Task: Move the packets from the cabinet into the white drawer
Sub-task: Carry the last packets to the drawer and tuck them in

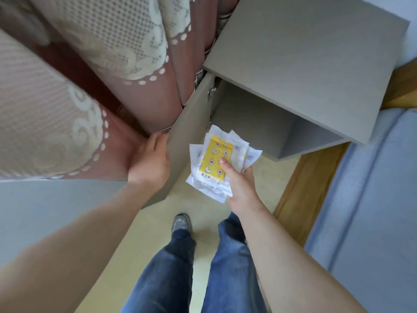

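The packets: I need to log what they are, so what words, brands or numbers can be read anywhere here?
Yellow packet, top of the stack in the right hand: dark print along its lower edge, too blurred to read.
White packets: small blue marks, too small to read.
No other text.

The packets point(220, 163) look like glossy, crinkled plastic. The cabinet point(311, 64) has smooth matt grey board, its hinge point(211, 92) shiny metal. Lace cloth point(108, 35) drapes a reddish sofa point(155, 102).
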A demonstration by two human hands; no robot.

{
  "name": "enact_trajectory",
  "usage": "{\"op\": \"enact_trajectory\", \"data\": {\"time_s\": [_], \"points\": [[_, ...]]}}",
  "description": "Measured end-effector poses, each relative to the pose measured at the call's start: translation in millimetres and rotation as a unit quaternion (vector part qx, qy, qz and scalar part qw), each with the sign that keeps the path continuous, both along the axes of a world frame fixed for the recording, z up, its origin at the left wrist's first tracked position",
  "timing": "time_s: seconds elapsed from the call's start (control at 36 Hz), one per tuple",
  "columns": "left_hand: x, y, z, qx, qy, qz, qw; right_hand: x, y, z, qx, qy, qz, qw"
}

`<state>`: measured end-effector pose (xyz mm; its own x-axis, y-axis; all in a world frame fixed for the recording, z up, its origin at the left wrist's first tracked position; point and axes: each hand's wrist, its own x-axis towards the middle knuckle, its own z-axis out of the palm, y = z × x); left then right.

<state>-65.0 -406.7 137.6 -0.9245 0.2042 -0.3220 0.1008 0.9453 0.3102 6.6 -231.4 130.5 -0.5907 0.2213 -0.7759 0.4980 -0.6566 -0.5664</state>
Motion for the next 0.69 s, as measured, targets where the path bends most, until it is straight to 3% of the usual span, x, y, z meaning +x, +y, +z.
{"op": "enact_trajectory", "data": {"time_s": [0.08, 0.25, 0.39, 0.69], "points": [[-1.9, -11.4, -9.1, -0.018, -0.099, 0.026, 0.995, 14.3, -5.5, 5.6, 0.003, -0.013, -0.012, 1.0], [9.9, -7.8, -17.9, 0.04, -0.095, 0.124, 0.987, 46.3, -4.2, 13.7, 0.037, -0.029, -0.034, 0.998], [-6.1, 5.2, -22.9, 0.017, -0.15, 0.218, 0.964, 71.8, 11.9, 13.7, 0.052, -0.02, -0.049, 0.997], [66.1, 128.1, -38.0, 0.188, -0.275, 0.271, 0.903, 115.6, 80.4, -6.1, 0.078, -0.036, -0.085, 0.993]]}}
